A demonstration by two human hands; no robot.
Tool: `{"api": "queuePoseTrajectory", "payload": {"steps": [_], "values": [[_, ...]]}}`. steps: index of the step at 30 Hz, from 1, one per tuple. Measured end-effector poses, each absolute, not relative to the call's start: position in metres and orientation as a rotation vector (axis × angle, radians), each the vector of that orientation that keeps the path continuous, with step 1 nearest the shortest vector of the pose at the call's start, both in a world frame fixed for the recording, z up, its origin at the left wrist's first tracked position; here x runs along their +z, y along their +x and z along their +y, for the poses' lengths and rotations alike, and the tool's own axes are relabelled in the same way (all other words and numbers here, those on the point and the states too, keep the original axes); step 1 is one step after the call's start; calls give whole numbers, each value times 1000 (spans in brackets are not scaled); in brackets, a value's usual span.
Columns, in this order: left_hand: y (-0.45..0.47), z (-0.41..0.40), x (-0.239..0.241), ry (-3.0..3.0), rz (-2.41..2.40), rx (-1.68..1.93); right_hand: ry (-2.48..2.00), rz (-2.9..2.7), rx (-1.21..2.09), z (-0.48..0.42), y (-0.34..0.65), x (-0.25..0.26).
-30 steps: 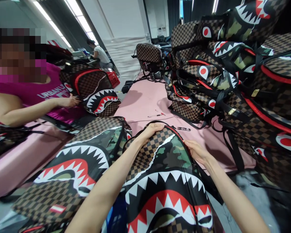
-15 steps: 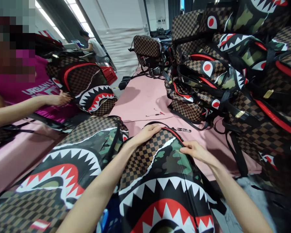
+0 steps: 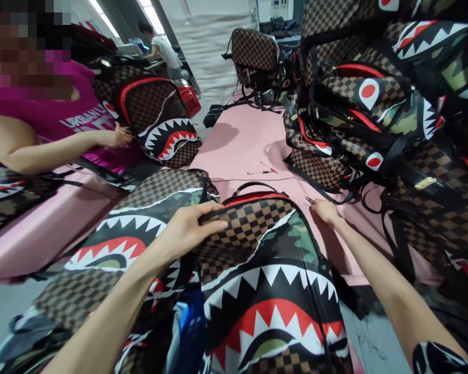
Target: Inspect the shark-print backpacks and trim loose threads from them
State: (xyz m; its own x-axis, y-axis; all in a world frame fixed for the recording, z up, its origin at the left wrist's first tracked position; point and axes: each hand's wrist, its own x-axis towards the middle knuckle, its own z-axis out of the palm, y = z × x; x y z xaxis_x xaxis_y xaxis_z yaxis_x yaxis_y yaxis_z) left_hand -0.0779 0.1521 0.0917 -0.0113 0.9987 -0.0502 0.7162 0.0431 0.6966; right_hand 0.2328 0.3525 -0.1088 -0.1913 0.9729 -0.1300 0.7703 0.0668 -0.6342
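Note:
A backpack [image 3: 265, 270] with brown checks, camouflage and a red shark mouth stands in front of me against the pink table [image 3: 242, 150]. My left hand [image 3: 187, 231] grips its upper left side, fingers curled over the checked top. My right hand [image 3: 325, 210] reaches past the backpack onto the table, its fingertips at a small pair of thread snips [image 3: 310, 199]. Whether those fingers hold the snips is unclear.
A second shark backpack [image 3: 136, 234] lies to the left. A tall pile of the same backpacks [image 3: 378, 114] fills the right side. A person in a magenta shirt [image 3: 62, 130] handles another backpack [image 3: 159, 124] at the left. Pens [image 3: 262, 170] lie mid-table.
My right hand left the backpack's right side and reached forward to the snips on the table. My left hand slid from the top down to the upper left side.

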Motion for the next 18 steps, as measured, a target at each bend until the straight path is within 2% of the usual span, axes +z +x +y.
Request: {"api": "queuePoseTrajectory", "payload": {"steps": [3,5,9,12,14,18], "values": [[-32,75,92,2298,1377,707,-1731,-1896,952,334,263,-91],[-1,22,71,2592,1195,528,-1643,-1769,1021,307,286,-72],[32,-51,13,2902,1136,236,-1260,-1364,1218,221,312,-18],[33,-76,-15,2978,1226,158,-1255,-1451,1328,152,302,17],[29,-83,-22,2985,1295,181,-1298,-1659,1311,116,289,29],[26,-88,-20,2925,1354,158,-1279,-1950,984,87,268,28]]}}
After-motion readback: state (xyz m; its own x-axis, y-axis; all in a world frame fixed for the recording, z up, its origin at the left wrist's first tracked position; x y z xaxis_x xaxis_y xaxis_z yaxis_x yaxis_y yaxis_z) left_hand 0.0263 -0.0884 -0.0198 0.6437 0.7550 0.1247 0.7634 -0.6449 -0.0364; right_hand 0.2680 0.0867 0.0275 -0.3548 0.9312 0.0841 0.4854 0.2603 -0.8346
